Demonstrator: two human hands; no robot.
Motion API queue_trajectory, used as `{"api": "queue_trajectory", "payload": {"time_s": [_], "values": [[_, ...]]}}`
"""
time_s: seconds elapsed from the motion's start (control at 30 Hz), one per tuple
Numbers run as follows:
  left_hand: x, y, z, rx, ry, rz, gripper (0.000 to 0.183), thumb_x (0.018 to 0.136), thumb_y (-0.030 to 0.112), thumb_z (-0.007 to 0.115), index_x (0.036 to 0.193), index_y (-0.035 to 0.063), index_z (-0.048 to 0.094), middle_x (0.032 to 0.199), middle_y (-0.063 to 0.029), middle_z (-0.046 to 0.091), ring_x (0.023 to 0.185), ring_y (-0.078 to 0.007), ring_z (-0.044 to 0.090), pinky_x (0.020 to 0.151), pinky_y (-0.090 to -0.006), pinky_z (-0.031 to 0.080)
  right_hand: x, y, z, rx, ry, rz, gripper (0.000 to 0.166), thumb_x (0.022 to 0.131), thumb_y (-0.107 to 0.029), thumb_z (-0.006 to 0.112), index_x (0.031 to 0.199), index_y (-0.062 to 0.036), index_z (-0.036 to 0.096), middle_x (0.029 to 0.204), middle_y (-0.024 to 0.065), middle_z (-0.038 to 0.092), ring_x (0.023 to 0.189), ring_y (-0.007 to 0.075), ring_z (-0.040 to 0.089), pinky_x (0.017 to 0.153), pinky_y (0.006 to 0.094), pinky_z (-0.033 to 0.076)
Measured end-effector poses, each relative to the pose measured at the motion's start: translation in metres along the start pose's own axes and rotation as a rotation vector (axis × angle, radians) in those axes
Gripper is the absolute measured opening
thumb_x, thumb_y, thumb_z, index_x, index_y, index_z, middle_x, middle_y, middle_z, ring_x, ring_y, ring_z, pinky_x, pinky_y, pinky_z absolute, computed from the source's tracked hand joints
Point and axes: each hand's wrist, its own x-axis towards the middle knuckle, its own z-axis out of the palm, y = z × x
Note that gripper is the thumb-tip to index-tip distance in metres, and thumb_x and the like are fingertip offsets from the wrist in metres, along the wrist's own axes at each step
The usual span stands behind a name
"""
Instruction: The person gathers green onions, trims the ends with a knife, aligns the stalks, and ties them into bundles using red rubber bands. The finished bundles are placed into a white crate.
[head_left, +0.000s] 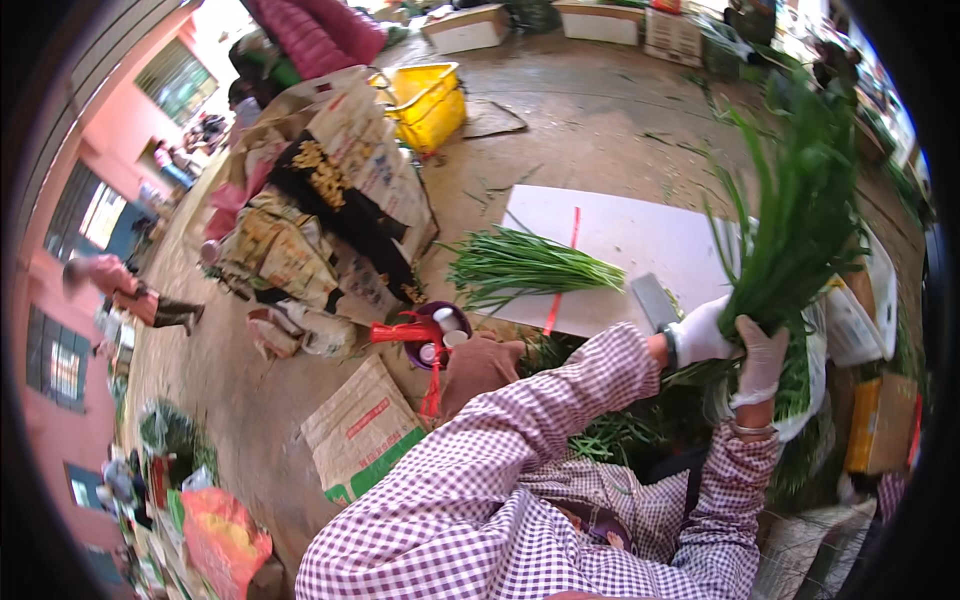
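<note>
My left hand (703, 334), in a white glove, grips the lower part of a large bunch of long green leaves (795, 195), which look like garlic chives. My right hand (759, 360), in a thin pale glove, is closed around the same bunch from the right. The leaves stand upright above both hands, their upper part blurred. To the left, a neat bundle of green stalks (536, 266) lies on a white board (600, 217), across a red strip (575, 225). A metal blade (654, 301) rests at the board's right part, close to my left wrist; its handle cannot be made out.
A purple container (414, 352) with white containers and red ties (405, 332) stands left of the board. Beyond are cloth-covered sacks (345, 187) and a yellow crate (426, 109). Loose greens (615, 437) lie below my arms. An open plastic bag of greens (799, 390) and cartons (881, 424) are at right.
</note>
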Motion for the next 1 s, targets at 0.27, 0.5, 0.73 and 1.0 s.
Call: {"api": "queue_trajectory", "payload": {"time_s": [0.27,0.5,0.73,1.0], "values": [[0.063,-0.078,-0.018,-0.737,-0.111,-0.473,0.044,0.080,0.022,0.064,0.120,0.0097,0.050,0.112,-0.0087,0.057,0.098,-0.0168,0.053,0.084,-0.0334,0.046,0.088,0.108,-0.040,0.351,-0.204,0.060,0.041,0.079,-0.011,0.068,0.117,-0.0017,0.055,0.110,0.0066,0.059,0.095,0.0201,0.056,0.085,0.0311,0.047],[0.080,-0.148,-0.007,-1.311,-0.047,-0.699,0.049,0.088,0.048,0.049,0.118,0.0095,0.056,0.116,-0.0116,0.057,0.104,-0.0269,0.051,0.087,-0.0480,0.041,0.101,0.098,-0.035,-0.393,-0.173,-0.255,0.050,0.079,-0.014,0.070,0.123,-0.0025,0.050,0.117,0.0060,0.056,0.101,0.0176,0.051,0.088,0.0312,0.043],[0.106,-0.130,0.006,-1.451,-0.116,-0.602,0.048,0.089,0.049,0.045,0.117,0.0124,0.054,0.112,-0.0070,0.058,0.102,-0.0241,0.050,0.091,-0.0441,0.037,0.128,0.067,-0.018,-0.274,-0.168,-0.279,0.047,0.076,-0.013,0.073,0.117,-0.0011,0.055,0.111,0.0060,0.059,0.094,0.0141,0.054,0.082,0.0293,0.045],[0.121,-0.120,-0.015,-1.433,-0.033,-0.400,0.047,0.089,0.046,0.040,0.122,0.0146,0.051,0.122,-0.0043,0.056,0.111,-0.0234,0.049,0.102,-0.0434,0.030,0.149,0.062,-0.013,-0.211,-0.268,-0.038,0.047,0.070,-0.010,0.076,0.112,-0.0047,0.056,0.096,-0.0014,0.057,0.084,0.0112,0.053,0.077,0.0254,0.045]]}}
